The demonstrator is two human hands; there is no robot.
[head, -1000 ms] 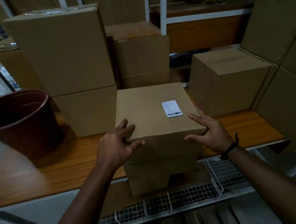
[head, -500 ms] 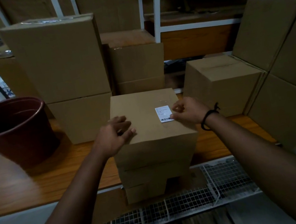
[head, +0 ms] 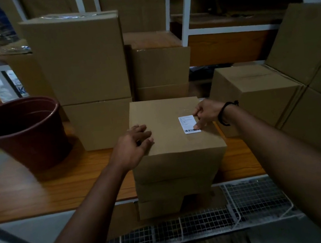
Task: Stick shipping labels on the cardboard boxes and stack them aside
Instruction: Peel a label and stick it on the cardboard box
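Left hand point(head: 133, 144) is lying relaxed and flat on the cardboard box point(head: 173, 157) at the centre of the frame, while the right hand point(head: 206, 112), fingers curled, is pressing fingertips onto the right edge of the shipping label point(head: 188, 123) on the box top. Further back, a brown bucket point(head: 24, 132) is sitting mid-left and stacked cartons point(head: 84, 70) are rising upper centre.

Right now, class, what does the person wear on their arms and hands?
No sleeves show on either forearm and no gloves on the left hand or right hand. A thin black cord bracelet circles the right wrist; the left wrist is bare.
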